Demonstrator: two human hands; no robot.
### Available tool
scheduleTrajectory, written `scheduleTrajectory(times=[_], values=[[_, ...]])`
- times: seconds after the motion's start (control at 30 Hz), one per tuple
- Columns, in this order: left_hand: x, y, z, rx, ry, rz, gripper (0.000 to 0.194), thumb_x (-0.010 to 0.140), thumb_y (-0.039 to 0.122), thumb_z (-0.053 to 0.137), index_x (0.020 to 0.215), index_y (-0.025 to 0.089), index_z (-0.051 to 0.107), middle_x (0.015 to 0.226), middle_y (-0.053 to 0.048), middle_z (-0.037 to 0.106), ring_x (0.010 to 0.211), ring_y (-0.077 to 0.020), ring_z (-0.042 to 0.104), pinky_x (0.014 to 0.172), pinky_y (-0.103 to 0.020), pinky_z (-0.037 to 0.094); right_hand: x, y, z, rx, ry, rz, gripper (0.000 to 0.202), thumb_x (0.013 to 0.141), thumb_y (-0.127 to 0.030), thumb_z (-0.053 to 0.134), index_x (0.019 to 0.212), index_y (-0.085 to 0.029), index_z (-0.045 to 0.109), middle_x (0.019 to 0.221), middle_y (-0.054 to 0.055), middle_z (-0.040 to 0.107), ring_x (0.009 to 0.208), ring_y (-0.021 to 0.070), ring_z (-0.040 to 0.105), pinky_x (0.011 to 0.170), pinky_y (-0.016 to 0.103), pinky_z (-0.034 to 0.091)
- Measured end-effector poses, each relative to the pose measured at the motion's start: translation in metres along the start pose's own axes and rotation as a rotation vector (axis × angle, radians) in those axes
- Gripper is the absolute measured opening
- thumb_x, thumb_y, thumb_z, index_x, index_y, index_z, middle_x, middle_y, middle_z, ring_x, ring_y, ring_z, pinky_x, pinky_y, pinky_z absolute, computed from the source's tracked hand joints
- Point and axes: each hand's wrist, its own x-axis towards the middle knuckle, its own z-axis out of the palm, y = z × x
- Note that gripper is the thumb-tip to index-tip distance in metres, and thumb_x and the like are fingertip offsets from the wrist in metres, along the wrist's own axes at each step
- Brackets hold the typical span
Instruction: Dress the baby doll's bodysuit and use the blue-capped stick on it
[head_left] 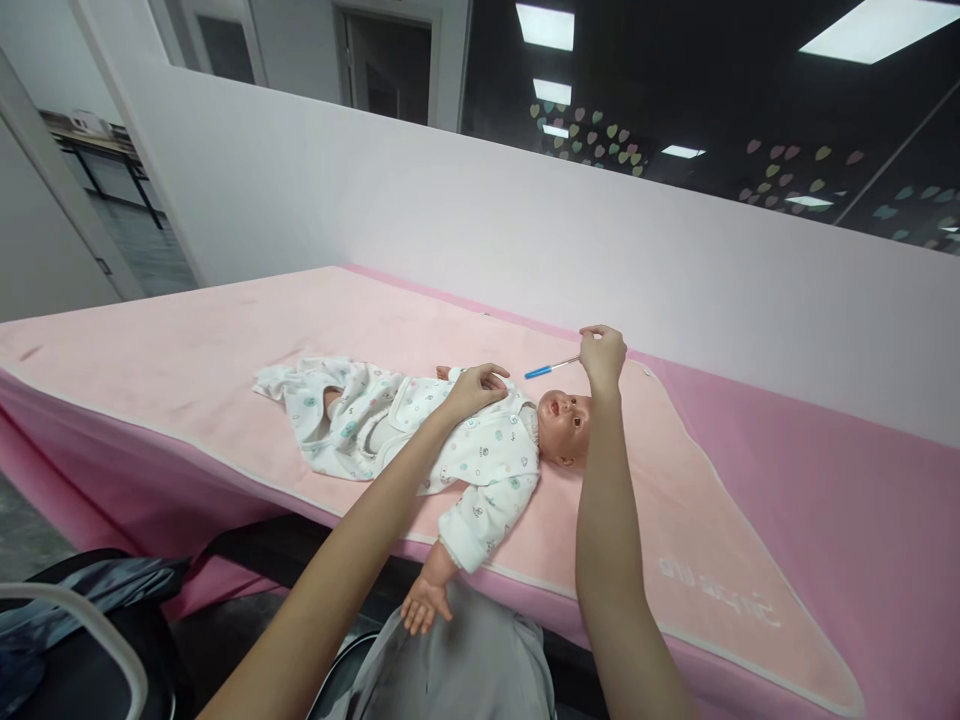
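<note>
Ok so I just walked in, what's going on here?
A person is handling a baby doll lying on its back on a pale pink mat. The right hand holds a thin stick with a blue end, near the doll's head. The left hand is at its chest, on or just above the clothes. The doll's near arm hangs over the edge.

Left hand [478, 390] low, fingers loosely curved, thumb apart from them. Right hand [602, 355] higher, to the left hand's right, fingers curled tight. Bare left forearm [375, 500] slants behind its hand; right forearm [611, 510] steeper.
</note>
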Motion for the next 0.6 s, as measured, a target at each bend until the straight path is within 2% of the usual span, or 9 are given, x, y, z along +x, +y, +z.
scheduleTrajectory(times=[0.1,0.23,0.3,0.37,0.47,0.53,0.6], values=[[0.0,-0.001,0.0,0.0,-0.004,-0.002,0.032,0.064,0.015,0.062,0.095,0.011,0.061,0.074,-0.003,0.064,0.069,-0.0131,0.06,0.069,-0.024,0.047,-0.001,-0.001,-0.001,0.049,-0.065,0.013,0.031,0.069,-0.019,0.042,0.089,-0.015,0.066,0.055,0.0,0.05,0.048,0.009,0.042,0.056,0.022,0.036],[0.0,0.001,0.0,-0.002,-0.004,-0.002,0.032,0.065,0.017,0.064,0.096,0.01,0.061,0.074,-0.003,0.064,0.07,-0.0133,0.06,0.07,-0.024,0.046,-0.002,-0.007,-0.006,-0.016,0.042,-0.025,0.028,0.07,-0.019,0.042,0.084,-0.016,0.066,0.058,0.001,0.052,0.051,0.0095,0.044,0.06,0.024,0.038],[-0.001,0.005,0.0,-0.042,-0.033,-0.006,0.032,0.066,0.021,0.066,0.096,0.01,0.062,0.075,-0.004,0.064,0.072,-0.0138,0.06,0.07,-0.024,0.045,-0.005,-0.016,-0.012,0.043,0.012,-0.057,0.028,0.072,-0.022,0.043,0.087,-0.017,0.066,0.053,0.0,0.048,0.048,0.0097,0.044,0.057,0.024,0.037],[-0.004,0.011,-0.002,-0.109,-0.136,-0.003,0.031,0.068,0.028,0.067,0.093,0.01,0.063,0.079,-0.006,0.065,0.076,-0.0149,0.06,0.071,-0.024,0.044,-0.014,-0.031,-0.021,0.11,0.015,-0.123,0.03,0.074,-0.025,0.042,0.092,-0.017,0.065,0.049,-0.002,0.044,0.045,0.0095,0.042,0.053,0.023,0.035],[-0.008,0.019,-0.006,-0.126,-0.367,0.043,0.031,0.067,0.032,0.071,0.089,0.011,0.065,0.085,-0.007,0.066,0.083,-0.0165,0.06,0.074,-0.024,0.043,-0.037,-0.056,-0.034,0.05,0.046,-0.261,0.029,0.077,-0.028,0.041,0.092,-0.017,0.064,0.044,-0.004,0.038,0.04,0.0077,0.034,0.049,0.022,0.029],[-0.011,0.022,-0.007,-0.073,-0.466,0.079,0.033,0.063,0.03,0.075,0.09,0.012,0.067,0.09,-0.007,0.066,0.088,-0.0173,0.06,0.076,-0.024,0.043,-0.057,-0.067,-0.041,-0.079,-0.033,-0.368,0.027,0.078,-0.028,0.043,0.089,-0.018,0.065,0.042,-0.005,0.035,0.04,0.0068,0.031,0.049,0.021,0.027],[-0.012,0.023,-0.008,-0.033,-0.503,0.099,0.035,0.06,0.029,0.077,0.091,0.013,0.068,0.092,-0.007,0.067,0.09,-0.0178,0.059,0.077,-0.023,0.042,-0.078,-0.067,-0.046,-0.217,-0.205,-0.452,0.026,0.079,-0.029,0.043,0.089,-0.019,0.065,0.044,-0.004,0.041,0.041,0.0066,0.034,0.049,0.021,0.026]])
